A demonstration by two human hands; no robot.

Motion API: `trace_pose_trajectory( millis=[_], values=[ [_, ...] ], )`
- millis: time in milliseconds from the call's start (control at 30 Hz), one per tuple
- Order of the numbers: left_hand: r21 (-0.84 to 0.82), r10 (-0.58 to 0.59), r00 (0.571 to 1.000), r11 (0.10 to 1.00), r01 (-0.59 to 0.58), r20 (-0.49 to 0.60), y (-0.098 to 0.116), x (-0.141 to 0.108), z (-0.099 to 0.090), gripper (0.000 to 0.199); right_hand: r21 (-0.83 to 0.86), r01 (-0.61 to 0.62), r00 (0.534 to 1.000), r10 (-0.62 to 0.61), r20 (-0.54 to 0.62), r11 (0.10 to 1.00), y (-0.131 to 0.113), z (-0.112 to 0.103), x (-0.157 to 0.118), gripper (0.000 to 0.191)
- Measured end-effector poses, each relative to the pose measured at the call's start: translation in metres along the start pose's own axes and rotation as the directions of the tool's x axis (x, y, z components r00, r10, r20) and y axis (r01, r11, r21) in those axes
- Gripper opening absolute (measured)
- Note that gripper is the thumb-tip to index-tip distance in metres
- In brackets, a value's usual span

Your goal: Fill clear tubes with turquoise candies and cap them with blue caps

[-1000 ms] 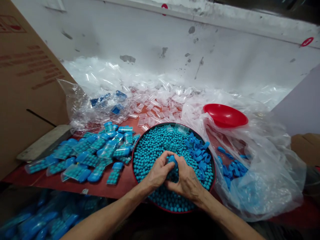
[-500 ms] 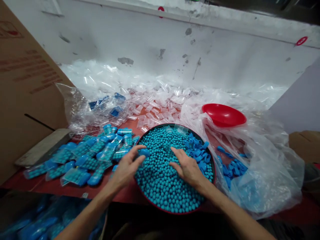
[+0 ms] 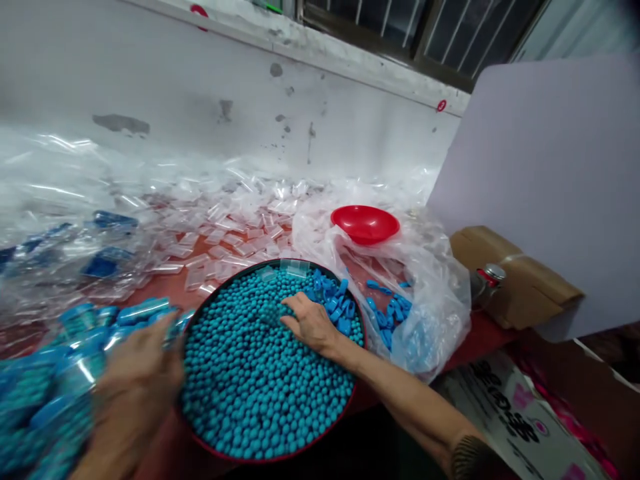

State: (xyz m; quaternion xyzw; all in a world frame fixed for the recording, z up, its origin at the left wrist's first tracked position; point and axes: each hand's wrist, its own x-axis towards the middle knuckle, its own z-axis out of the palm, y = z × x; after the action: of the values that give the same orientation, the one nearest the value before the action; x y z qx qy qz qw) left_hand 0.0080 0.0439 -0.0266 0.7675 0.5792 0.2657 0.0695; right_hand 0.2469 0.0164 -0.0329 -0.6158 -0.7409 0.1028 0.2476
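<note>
My right hand (image 3: 311, 323) is over a round, dark-lined tray with a red rim (image 3: 361, 373), full of small turquoise balls (image 3: 265, 387). Its thumb and fingers are curled around what looks like a small clear plastic box (image 3: 273, 313), hard to pick out against the balls. Blue caps (image 3: 335, 303) lie in the tray just beyond that hand. Left of the tray, my left hand (image 3: 143, 380) is smeared by motion, beside a pile of blue-capped clear boxes filled with balls (image 3: 75, 360). Whether it holds anything does not show.
Many empty clear boxes (image 3: 235, 243) are spread behind the tray. A red bowl (image 3: 365, 223) rests on a clear plastic bag (image 3: 435, 293) with more blue caps (image 3: 393, 313). Farther right are a cardboard box (image 3: 510, 273), a metal-lidded bottle (image 3: 490, 277) and a pale panel (image 3: 545, 187).
The view has turned right. My left hand has moved from the tray's left edge towards the filled boxes; the blue piece at its fingers no longer shows. My right hand stays over the balls.
</note>
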Motion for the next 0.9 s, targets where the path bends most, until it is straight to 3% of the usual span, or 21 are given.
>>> trace_pose_trajectory(
  millis=[33,100,167,233,300,333,400,467,567,667,767,833,900],
  values=[
    [-0.043,0.066,0.998,0.997,-0.066,-0.009,0.019,0.0,0.005,0.042,0.13,-0.031,0.999,0.036,-0.04,0.991,-0.001,0.001,-0.001,0.028],
    [-0.225,0.126,0.983,0.97,-0.095,0.13,0.052,0.005,0.018,0.04,0.41,-0.118,0.989,0.145,-0.035,0.905,-0.004,0.005,0.0,0.027],
    [-0.448,0.106,0.953,0.893,0.034,0.283,0.074,0.011,0.03,0.04,0.645,-0.235,0.969,0.229,0.095,0.727,-0.007,0.009,0.0,0.023],
    [-0.637,0.144,0.891,0.748,0.187,0.43,0.082,0.013,0.038,0.037,0.776,-0.328,0.943,0.234,0.237,0.539,-0.008,0.011,-0.001,0.021],
    [-0.709,0.158,0.805,0.588,0.389,0.572,0.083,0.009,0.041,0.037,0.812,-0.379,0.925,0.159,0.345,0.445,-0.006,0.009,-0.006,0.022],
    [-0.704,0.149,0.757,0.513,0.491,0.636,0.082,0.004,0.042,0.039,0.802,-0.395,0.915,0.108,0.39,0.448,-0.005,0.007,-0.01,0.022],
    [-0.663,0.116,0.677,0.375,0.648,0.727,0.081,-0.006,0.043,0.042,0.745,-0.381,0.898,0.028,0.439,0.548,-0.003,0.002,-0.018,0.022],
    [-0.645,0.09,0.65,0.289,0.708,0.754,0.081,-0.014,0.046,0.042,0.648,-0.27,0.925,0.005,0.379,0.712,-0.002,-0.003,-0.026,0.018],
    [-0.664,0.062,0.68,0.299,0.686,0.73,0.081,-0.021,0.052,0.04,0.445,-0.102,0.965,-0.021,0.263,0.89,-0.002,-0.01,-0.036,0.013],
    [-0.667,0.043,0.707,0.377,0.643,0.706,0.078,-0.022,0.057,0.041,0.205,-0.059,0.952,-0.006,0.307,0.977,0.004,-0.018,-0.037,0.015],
    [-0.656,0.068,0.675,0.326,0.68,0.734,0.073,-0.021,0.058,0.039,-0.149,-0.105,0.965,0.137,0.225,0.983,0.013,-0.023,-0.022,0.018],
    [-0.641,0.11,0.636,0.235,0.73,0.764,0.072,-0.021,0.055,0.04,-0.38,-0.176,0.958,0.247,0.146,0.908,0.018,-0.022,-0.007,0.023],
    [-0.62,0.153,0.602,0.14,0.772,0.784,0.071,-0.021,0.049,0.041,-0.501,-0.204,0.942,0.308,0.135,0.841,0.021,-0.018,0.006,0.021]
  ],
)
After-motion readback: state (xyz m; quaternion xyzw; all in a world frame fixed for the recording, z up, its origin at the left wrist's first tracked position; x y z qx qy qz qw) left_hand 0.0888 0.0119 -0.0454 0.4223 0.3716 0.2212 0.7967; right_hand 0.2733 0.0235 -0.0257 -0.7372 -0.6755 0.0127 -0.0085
